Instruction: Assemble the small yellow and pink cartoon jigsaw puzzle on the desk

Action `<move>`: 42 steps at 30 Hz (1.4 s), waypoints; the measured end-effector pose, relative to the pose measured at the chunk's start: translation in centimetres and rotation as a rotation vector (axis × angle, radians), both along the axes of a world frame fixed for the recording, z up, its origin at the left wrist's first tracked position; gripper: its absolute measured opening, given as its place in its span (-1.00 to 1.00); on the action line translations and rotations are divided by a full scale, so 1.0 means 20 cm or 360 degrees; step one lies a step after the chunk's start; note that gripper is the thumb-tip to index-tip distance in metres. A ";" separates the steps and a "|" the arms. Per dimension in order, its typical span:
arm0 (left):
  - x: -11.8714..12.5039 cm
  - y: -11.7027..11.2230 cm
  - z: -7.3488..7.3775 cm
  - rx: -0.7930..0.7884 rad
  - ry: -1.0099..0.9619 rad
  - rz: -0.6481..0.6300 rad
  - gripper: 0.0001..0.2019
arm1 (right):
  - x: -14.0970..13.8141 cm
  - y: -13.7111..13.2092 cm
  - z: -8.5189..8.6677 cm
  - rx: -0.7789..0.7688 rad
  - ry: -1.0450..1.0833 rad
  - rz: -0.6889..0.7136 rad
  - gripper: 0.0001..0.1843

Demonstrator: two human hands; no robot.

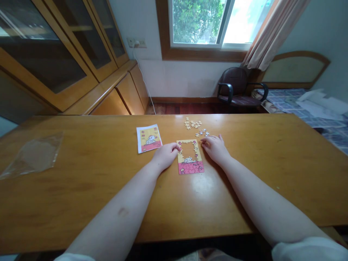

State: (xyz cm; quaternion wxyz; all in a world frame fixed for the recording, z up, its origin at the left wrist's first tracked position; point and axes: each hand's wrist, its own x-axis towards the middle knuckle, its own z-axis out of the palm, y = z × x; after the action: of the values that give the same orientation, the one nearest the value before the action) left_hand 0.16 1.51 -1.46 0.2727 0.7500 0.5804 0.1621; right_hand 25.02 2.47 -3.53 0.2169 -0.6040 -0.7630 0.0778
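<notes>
A small jigsaw puzzle point(190, 159) lies on the wooden table point(95, 174), its border and lower pink part joined, the upper middle bare. My left hand point(166, 154) rests at the puzzle's left edge with fingers curled, fingertips touching its top left corner. My right hand point(214, 146) lies at the puzzle's right edge, fingers bent and close together, tips at the top right corner. Whether either hand pinches a piece is hidden. Loose puzzle pieces point(193, 124) lie scattered just beyond the puzzle, with a second small cluster point(202, 133) near my right hand.
A printed reference picture point(148, 138) lies left of the puzzle. A clear plastic bag point(35, 154) sits at the table's far left. Beyond the table stand a wooden cabinet point(81, 54), a dark armchair point(239, 88) and a bed point(304, 105) under the window.
</notes>
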 end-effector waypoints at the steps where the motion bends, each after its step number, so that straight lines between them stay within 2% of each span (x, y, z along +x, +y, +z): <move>1: 0.00 0.00 0.00 0.0002 0.0002 0.0001 -0.73 | 0.00 0.00 0.00 0.0015 0.0014 -0.0006 -0.79; 6: 0.00 0.00 0.00 0.0010 0.0002 -0.0005 -0.73 | -0.01 -0.01 0.01 0.0040 0.0013 -0.0045 -0.80; 11: 0.00 0.00 0.00 -0.0012 0.0010 0.0006 -0.73 | -0.02 -0.02 0.03 -0.0044 -0.0043 -0.0062 -0.85; 17: 0.00 -0.01 0.02 -0.0014 0.0004 0.0005 -0.73 | 0.01 -0.04 0.04 -0.0098 -0.0060 0.0037 -0.67; 22: 0.01 -0.01 0.02 -0.0030 0.0014 0.0024 -0.73 | 0.03 -0.06 0.08 -0.0099 -0.0181 -0.0125 -0.73; 27: 0.00 -0.01 0.01 -0.0016 -0.0001 0.0001 -0.73 | 0.03 -0.07 0.10 -0.0202 -0.0320 -0.0137 -0.76; 32: 0.00 -0.01 0.01 -0.0016 -0.0002 0.0000 -0.73 | 0.01 -0.07 0.12 -0.0305 -0.0268 -0.0182 -0.75; 37: 0.01 -0.01 0.01 -0.0025 0.0008 0.0004 -0.73 | 0.00 -0.09 0.13 -0.0487 -0.0032 -0.0114 -0.77; 42: 0.00 -0.01 0.02 -0.0032 0.0005 0.0009 -0.73 | 0.00 -0.11 0.13 -0.0573 -0.0004 -0.0103 -0.79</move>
State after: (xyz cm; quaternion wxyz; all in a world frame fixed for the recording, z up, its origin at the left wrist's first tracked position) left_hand 0.24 1.35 -1.10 0.2789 0.7458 0.5845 0.1560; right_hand 25.01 0.24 -0.86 0.1067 -0.6574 -0.7171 0.2054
